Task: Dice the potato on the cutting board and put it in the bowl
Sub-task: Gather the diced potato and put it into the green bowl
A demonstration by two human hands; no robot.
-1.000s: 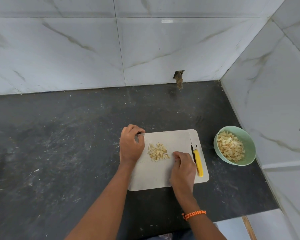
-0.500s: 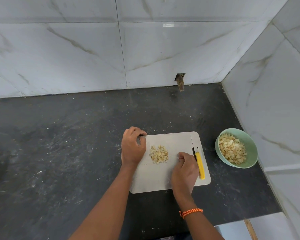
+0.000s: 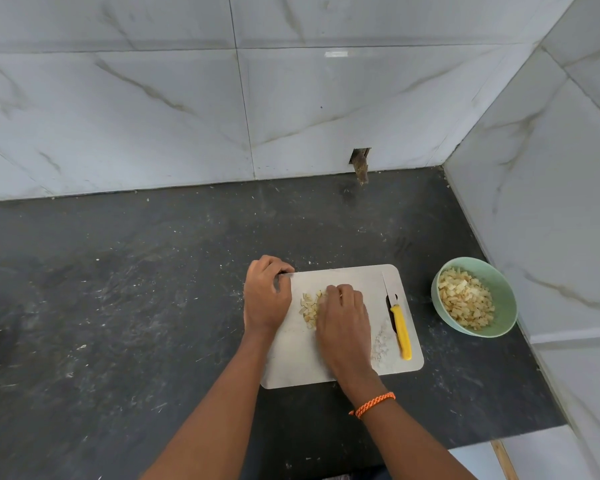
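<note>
Right hand (image 3: 343,317), curled, gathers pale diced potato pieces (image 3: 310,308) mid-frame on the white cutting board (image 3: 343,277); left hand (image 3: 266,296) grips the board's edge; next, likely transfer to the green bowl (image 3: 499,289).

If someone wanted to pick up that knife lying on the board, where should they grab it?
By the yellow handle of the knife, probably coming from the near, right side. It lies flat along the right edge of the board, handle toward the person and blade pointing away, so the near end is the safe part. The right hand sits just left of it, over the diced potato.
</note>
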